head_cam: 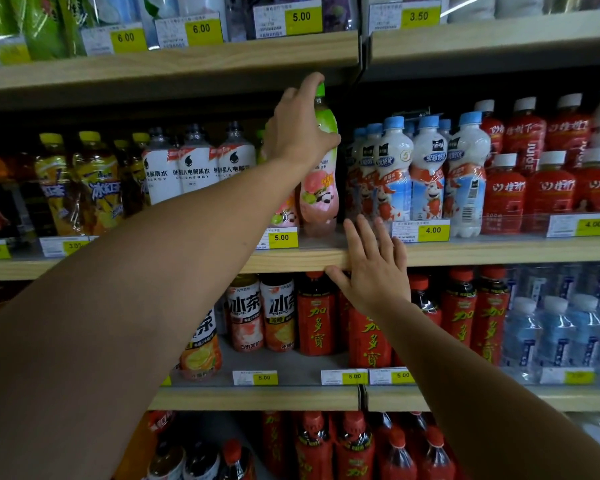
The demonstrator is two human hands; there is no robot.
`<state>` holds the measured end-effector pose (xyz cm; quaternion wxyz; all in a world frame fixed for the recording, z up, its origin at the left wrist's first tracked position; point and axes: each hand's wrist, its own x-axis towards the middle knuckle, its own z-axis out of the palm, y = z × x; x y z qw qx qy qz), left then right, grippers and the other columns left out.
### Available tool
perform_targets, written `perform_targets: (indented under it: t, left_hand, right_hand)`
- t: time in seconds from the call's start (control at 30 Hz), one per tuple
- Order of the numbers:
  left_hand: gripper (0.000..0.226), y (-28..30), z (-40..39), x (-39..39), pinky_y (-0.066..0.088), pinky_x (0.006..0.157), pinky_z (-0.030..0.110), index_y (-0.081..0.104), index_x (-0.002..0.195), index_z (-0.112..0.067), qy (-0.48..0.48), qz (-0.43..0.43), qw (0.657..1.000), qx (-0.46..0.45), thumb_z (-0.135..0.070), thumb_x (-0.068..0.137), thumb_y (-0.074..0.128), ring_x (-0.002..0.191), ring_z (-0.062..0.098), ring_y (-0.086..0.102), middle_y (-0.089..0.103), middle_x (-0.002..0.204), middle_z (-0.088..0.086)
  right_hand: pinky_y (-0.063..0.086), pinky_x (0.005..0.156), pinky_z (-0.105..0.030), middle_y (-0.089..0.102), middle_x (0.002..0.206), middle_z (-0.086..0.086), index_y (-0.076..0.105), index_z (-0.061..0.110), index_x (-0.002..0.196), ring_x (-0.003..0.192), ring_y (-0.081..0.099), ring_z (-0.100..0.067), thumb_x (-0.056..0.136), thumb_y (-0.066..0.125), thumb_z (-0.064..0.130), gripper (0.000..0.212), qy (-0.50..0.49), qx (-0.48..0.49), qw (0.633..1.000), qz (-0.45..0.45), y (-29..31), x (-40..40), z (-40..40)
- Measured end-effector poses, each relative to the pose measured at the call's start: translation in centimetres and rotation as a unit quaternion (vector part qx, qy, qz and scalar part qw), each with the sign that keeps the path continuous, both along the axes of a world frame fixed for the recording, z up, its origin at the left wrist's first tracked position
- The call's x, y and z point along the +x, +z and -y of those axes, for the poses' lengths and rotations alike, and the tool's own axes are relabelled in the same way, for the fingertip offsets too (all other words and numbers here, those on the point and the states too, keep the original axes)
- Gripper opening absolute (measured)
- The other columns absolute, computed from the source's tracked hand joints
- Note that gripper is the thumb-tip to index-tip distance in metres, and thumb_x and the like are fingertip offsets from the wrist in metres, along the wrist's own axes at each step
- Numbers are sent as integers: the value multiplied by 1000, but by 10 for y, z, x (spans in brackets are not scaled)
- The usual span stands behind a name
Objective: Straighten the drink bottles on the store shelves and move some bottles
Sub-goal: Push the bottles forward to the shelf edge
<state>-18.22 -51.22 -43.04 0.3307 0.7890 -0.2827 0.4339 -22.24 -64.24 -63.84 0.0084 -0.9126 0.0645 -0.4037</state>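
The left hand (300, 128) is reaching up to the middle shelf (291, 259) and is gripping the upper part of a pink bottle with a green cap (321, 188); its fingers are curling round the neck and shoulder of the bottle, and the forefinger is lying over the cap. This bottle is standing upright at the front of the shelf, just above a yellow price tag reading 5.00 (280, 238). A second bottle of the same kind (284, 216) is standing just beside it on the left, partly hidden by the arm.

The right hand (374, 271) is resting flat on the front edge of the same shelf, its fingers straight and spread, the thumb lying under the wooden edge. It is holding nothing.

To the right of the pink bottle, white milk-drink bottles with blue caps (426, 171) are standing in a row, and further right red juice bottles with white caps (548, 188) are sitting behind a clear guard. To the left, white energy-water bottles (194, 164) and yellow iced-tea bottles (94, 181) are filling the shelf.

On the shelf below, red herbal-tea bottles (368, 337) are standing under the right hand, with ice-tea bottles (278, 313) to the left and clear water bottles (561, 334) to the right.
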Motion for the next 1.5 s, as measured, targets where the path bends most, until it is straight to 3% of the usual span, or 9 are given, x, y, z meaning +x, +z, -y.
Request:
perform_targets:
  t: [0.1, 0.43, 0.7, 0.93, 1.17, 1.33, 1.5]
  left_hand:
    - [85, -8, -1, 6, 51, 88, 37, 40, 146, -28, -2, -2, 1000, 10, -29, 74, 85, 117, 26, 56, 51, 136, 5]
    - [90, -15, 2, 14, 51, 95, 50, 34, 151, -27, 34, -25, 998, 55, -36, 77, 83, 123, 30, 54, 51, 139, 8]
    - [90, -23, 14, 24, 47, 90, 45, 27, 153, -24, 89, -24, 989, 114, -42, 81, 77, 126, 34, 49, 51, 139, 11]
    - [95, -22, 11, 33, 29, 103, 55, 18, 155, -24, 199, 12, 958, 206, -62, 81, 64, 135, 37, 33, 52, 142, 11]
    - [90, -29, -4, 28, 22, 110, 58, 19, 155, -28, 170, 19, 961, 217, -60, 84, 63, 140, 35, 31, 47, 148, 5]
    - [78, -68, -47, 6, 27, 114, 51, 30, 154, -24, 67, 47, 981, 176, -53, 88, 60, 142, 30, 33, 47, 150, 4]
    - [67, -133, -114, -2, 29, 117, 44, 40, 150, -18, 23, 17, 985, 170, -40, 91, 63, 139, 29, 38, 44, 152, 8]
  right_hand:
    - [1, 120, -48, 1, 166, 1, 0, 26, 157, 152, -10, -23, 93, 26, 73, 84, -1, 1, 1000, -3, 0, 0, 0]
    - [0, 120, -48, 0, 166, 1, -1, 26, 157, 151, -11, -23, 91, 24, 73, 84, 0, 3, 1000, -6, 1, -2, -1]
    - [-1, 119, -48, 6, 166, 0, 5, 25, 158, 152, -6, -25, 92, 26, 72, 85, 1, -1, 1000, 7, 0, 0, 0]
    - [-4, 119, -46, 1, 166, 1, 0, 26, 158, 151, -10, -24, 91, 24, 73, 85, 0, 4, 1000, -4, 1, -1, -1]
    - [-3, 119, -47, 0, 166, 1, -1, 27, 158, 151, -11, -23, 92, 28, 72, 85, -4, 5, 1000, -8, 2, -3, -2]
    - [-2, 121, -50, -1, 166, 1, -2, 26, 158, 151, -12, -23, 93, 25, 72, 83, -11, 2, 1000, -15, 3, -4, -3]
    - [1, 121, -52, 13, 165, -2, 17, 25, 157, 152, 2, -29, 96, 44, 54, 73, -15, 43, 999, 17, -6, -13, -30]
